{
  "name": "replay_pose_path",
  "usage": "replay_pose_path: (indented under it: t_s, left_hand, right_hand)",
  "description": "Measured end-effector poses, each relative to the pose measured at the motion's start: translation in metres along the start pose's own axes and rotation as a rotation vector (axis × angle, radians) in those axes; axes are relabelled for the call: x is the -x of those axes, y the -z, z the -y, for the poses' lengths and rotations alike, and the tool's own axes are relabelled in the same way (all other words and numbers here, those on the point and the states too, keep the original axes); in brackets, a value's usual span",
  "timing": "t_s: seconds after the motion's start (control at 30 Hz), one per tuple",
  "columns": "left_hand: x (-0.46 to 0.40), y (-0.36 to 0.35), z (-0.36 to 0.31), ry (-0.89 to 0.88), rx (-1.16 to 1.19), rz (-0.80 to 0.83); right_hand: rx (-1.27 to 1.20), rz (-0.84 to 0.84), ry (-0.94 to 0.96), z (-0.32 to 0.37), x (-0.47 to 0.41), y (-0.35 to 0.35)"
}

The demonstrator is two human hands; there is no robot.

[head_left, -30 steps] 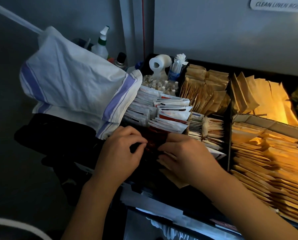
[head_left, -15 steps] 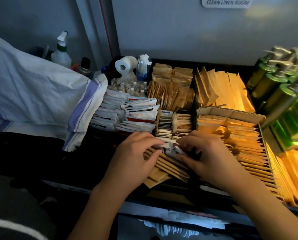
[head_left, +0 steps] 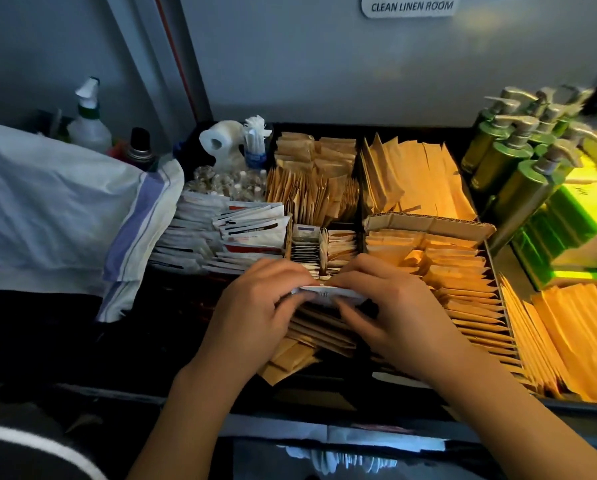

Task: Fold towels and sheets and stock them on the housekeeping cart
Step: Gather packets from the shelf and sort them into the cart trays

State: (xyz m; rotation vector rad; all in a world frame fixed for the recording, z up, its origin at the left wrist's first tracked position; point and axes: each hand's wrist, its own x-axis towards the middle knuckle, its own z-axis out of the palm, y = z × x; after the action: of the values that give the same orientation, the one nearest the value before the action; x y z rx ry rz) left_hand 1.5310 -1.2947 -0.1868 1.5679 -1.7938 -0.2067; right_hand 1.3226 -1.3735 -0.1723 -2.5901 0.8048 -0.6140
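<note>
Print on white packet (head_left: 328, 294) too blurred to read; both hands covered its ends. Folded striped cloth (head_left: 58, 206) cut off at left edge. Pump bottles (head_left: 518, 157) and green boxes (head_left: 574, 226) cropped at right.

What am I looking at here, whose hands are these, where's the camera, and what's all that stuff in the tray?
There is no machine: a person wears a camera on the head, looking down at their own hands. The left hand and the right hand together pinch a small white packet over the housekeeping cart. Its top tray holds rows of tan paper sachets, white sachets and a toilet roll. Green pump bottles stand on the right, a spray bottle on the left. A white cloth with blue stripes lies over the left end. The sign reads Clean Linen Room.
</note>
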Motion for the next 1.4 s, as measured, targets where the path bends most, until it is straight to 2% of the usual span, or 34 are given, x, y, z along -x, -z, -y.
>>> replay_pose_path:
  t_s: [0.23,0.37,0.47,0.57,0.63,0.73,0.83,1.0,1.1,1.2,1.4]
  left_hand:
    - [0.001,0.021,0.003,0.052,0.100,-0.110]
    - [0.003,0.034,0.008,0.031,0.107,-0.231]
    - [0.009,0.038,0.011,0.038,0.154,-0.291]
    - [0.015,0.040,0.014,0.054,0.215,-0.321]
    - [0.018,0.043,0.014,0.050,0.220,-0.336]
    - [0.021,0.046,0.015,0.049,0.209,-0.396]
    - [0.022,0.049,0.015,0.037,0.204,-0.430]
    - [0.022,0.045,0.011,0.021,0.221,-0.413]
    - [0.020,0.043,0.010,-0.004,0.231,-0.380]
    - [0.020,0.041,0.007,-0.033,0.248,-0.351]
    - [0.026,0.057,0.024,-0.013,0.251,-0.211]
  right_hand:
    - [-0.064,-0.025,-0.009,0.003,-0.022,0.011]
    - [-0.083,-0.097,0.093,0.010,-0.027,0.013]
    - [-0.074,-0.180,0.200,0.013,-0.029,0.006]
    - [-0.155,-0.209,0.230,0.015,-0.031,0.002]
    - [-0.211,-0.149,0.202,0.013,-0.033,0.004]
    - [-0.156,-0.022,0.078,0.007,-0.036,0.004]
    - [-0.216,-0.012,-0.093,-0.002,-0.040,-0.001]
    - [-0.729,0.054,-0.378,0.002,-0.048,-0.014]
    - [-0.716,0.088,-0.383,0.005,-0.054,-0.017]
    - [-0.868,0.098,-0.430,0.003,-0.061,-0.018]
    - [-0.768,-0.037,-0.364,-0.003,-0.062,-0.011]
